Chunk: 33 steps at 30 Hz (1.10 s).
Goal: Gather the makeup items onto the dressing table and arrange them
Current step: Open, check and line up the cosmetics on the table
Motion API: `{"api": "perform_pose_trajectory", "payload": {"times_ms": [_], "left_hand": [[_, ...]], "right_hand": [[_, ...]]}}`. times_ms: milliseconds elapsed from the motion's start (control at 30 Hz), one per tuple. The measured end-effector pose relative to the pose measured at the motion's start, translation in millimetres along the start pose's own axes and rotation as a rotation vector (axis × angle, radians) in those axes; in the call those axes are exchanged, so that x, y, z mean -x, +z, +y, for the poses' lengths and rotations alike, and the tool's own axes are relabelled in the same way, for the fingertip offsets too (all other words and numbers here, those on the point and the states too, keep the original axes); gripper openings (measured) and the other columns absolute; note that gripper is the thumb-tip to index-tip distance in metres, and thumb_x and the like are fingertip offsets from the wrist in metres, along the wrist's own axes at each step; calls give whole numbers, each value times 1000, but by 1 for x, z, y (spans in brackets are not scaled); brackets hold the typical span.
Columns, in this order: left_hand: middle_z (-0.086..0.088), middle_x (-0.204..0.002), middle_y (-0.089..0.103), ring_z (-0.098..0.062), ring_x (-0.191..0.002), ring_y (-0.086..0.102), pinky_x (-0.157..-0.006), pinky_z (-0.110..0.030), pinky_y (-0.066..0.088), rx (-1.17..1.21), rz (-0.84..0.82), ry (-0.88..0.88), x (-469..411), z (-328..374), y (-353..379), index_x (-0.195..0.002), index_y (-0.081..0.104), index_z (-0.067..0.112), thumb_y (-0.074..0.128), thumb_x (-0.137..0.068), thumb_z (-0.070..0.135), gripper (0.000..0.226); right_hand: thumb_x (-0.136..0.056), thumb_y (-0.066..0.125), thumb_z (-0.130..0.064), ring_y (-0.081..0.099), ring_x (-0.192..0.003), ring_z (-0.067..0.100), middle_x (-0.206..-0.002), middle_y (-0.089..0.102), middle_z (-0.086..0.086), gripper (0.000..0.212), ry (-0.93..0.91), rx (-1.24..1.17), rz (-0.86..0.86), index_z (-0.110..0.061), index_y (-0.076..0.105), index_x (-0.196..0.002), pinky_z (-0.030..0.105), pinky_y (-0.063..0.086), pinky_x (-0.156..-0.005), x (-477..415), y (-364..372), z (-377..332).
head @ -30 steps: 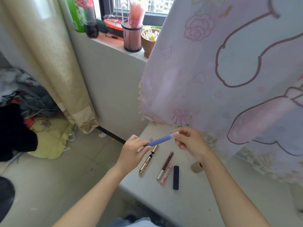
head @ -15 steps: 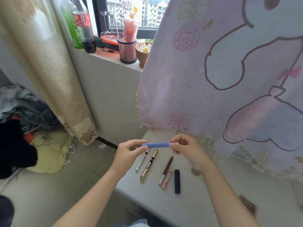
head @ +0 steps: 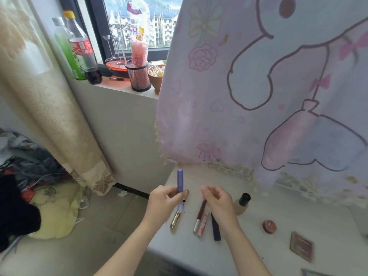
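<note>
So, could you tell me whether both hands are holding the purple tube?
No: only the left hand grips the purple tube, upright; the right hand hovers apart beside it.

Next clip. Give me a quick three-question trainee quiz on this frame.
1. True or false: the left hand holds the purple tube upright.
2. Which lies nearest the left edge of the dressing table? A) gold tube B) round red compact C) brown palette
3. What does the right hand hold?
Key: 1 true; 2 A; 3 nothing, its fingers are loosely curled.
</note>
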<state>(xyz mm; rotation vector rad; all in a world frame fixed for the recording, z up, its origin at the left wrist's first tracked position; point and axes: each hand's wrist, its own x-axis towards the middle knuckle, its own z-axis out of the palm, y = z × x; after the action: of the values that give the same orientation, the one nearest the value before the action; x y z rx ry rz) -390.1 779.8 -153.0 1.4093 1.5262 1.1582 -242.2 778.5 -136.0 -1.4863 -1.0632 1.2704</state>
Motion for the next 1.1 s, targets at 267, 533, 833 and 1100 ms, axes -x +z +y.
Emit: {"api": "perform_pose_trajectory", "payload": {"times_ms": [267, 533, 833, 1100], "left_hand": [[8, -56, 60, -8, -67, 36, -58, -12, 23, -531, 52, 516, 1, -8, -4, -69, 72, 23, 60, -64, 44, 24], [10, -71, 63, -2, -72, 56, -65, -13, 43, -29, -138, 109, 15, 3, -18, -73, 67, 34, 76, -70, 10, 25], [8, -67, 60, 6, -66, 54, -61, -5, 41, 4, -198, 132, 21, 2, -22, -69, 61, 37, 73, -73, 7, 33], [11, -70, 60, -6, -66, 52, -62, -10, 40, 4, -197, 112, 22, -5, -18, -70, 60, 41, 72, -75, 13, 32]], "right_hand": [[-85, 62, -26, 47, -54, 5, -58, 54, -7, 22, -182, 383, -9, -24, 54, -64, 9, 36, -48, 6, -2, -28], [-84, 58, -4, 57, -68, 10, -74, 60, -5, 24, -75, 233, -163, -27, 59, -79, 19, 46, -67, 21, -3, -35], [-88, 56, -23, 44, -45, 9, -56, 54, 1, 20, 23, 338, -32, -5, 64, -84, 19, 38, -49, 27, 1, -26], [-89, 55, -27, 55, -50, 10, -66, 64, 1, 5, 67, 264, -89, -29, 59, -91, 20, 42, -52, 29, -1, -28]]}}
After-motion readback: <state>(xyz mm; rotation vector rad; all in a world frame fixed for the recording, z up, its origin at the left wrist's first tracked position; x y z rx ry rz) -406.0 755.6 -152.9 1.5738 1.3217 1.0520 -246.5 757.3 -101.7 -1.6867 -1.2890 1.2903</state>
